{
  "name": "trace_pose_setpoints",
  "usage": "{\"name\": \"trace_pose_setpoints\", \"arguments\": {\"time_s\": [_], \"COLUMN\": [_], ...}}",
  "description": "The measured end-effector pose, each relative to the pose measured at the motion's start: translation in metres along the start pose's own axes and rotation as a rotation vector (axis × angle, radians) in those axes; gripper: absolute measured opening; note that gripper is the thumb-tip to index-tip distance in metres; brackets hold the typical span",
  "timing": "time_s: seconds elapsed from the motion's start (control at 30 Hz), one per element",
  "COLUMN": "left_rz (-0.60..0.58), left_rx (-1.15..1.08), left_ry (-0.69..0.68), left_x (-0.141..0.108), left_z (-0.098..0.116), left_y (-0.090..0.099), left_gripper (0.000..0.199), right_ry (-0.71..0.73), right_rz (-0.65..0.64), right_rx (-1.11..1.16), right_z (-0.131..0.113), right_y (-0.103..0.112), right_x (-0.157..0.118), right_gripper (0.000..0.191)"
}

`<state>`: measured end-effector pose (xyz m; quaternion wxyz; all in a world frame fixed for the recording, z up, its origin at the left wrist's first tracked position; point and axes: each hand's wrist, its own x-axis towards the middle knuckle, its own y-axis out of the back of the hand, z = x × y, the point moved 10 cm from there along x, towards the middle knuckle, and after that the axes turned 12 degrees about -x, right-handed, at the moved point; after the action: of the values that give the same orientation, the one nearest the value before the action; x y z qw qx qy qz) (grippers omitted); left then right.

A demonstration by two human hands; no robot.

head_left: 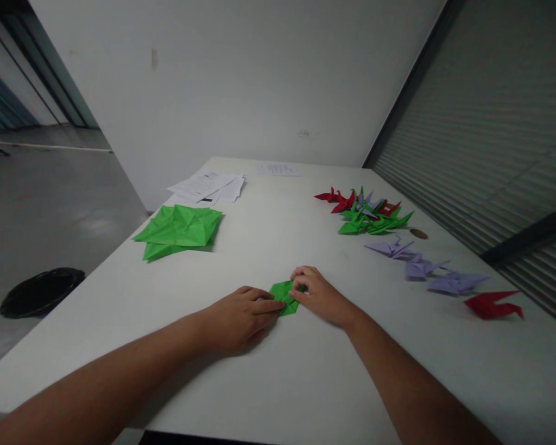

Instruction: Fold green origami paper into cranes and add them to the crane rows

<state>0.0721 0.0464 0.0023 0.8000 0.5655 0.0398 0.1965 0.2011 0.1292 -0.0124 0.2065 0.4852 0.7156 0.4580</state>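
Observation:
A small folded piece of green origami paper [283, 290] lies on the white table between my two hands. My left hand [243, 318] rests flat at its left side, fingers stretched out, with fingertips pressing on the paper. At the paper's right edge, my right hand [319, 296] is closed in a pinch, thumb and forefinger gripping it. Part of the paper is hidden under the fingers.
Creased green sheets [178, 228] lie at the left, with printed papers [208, 186] behind. Several folded cranes in green [375, 222], red [493, 305] and purple [456, 282] line the right side. A black-lined bin [41, 293] stands left of the table [278, 383].

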Motion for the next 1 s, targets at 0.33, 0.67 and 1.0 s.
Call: {"name": "trace_pose_setpoints", "arguments": {"time_s": [0.33,0.67,1.0], "left_rz": [0.001,-0.038,-0.023], "left_rx": [0.002,0.037,-0.022], "left_ry": [0.016,0.016,-0.034], "left_x": [-0.001,0.002,0.0], "left_z": [0.006,0.02,0.019], "left_y": [0.005,-0.005,-0.004], "left_gripper": [0.047,0.075,0.072], "right_ry": [0.072,0.12,-0.062], "right_rz": [0.006,-0.114,-0.102], "right_rx": [-0.152,-0.048,0.11], "right_z": [-0.019,-0.037,-0.009], "right_y": [0.01,0.007,-0.004], "right_x": [-0.008,-0.01,-0.007], "right_gripper": [0.015,0.015,0.012]}}
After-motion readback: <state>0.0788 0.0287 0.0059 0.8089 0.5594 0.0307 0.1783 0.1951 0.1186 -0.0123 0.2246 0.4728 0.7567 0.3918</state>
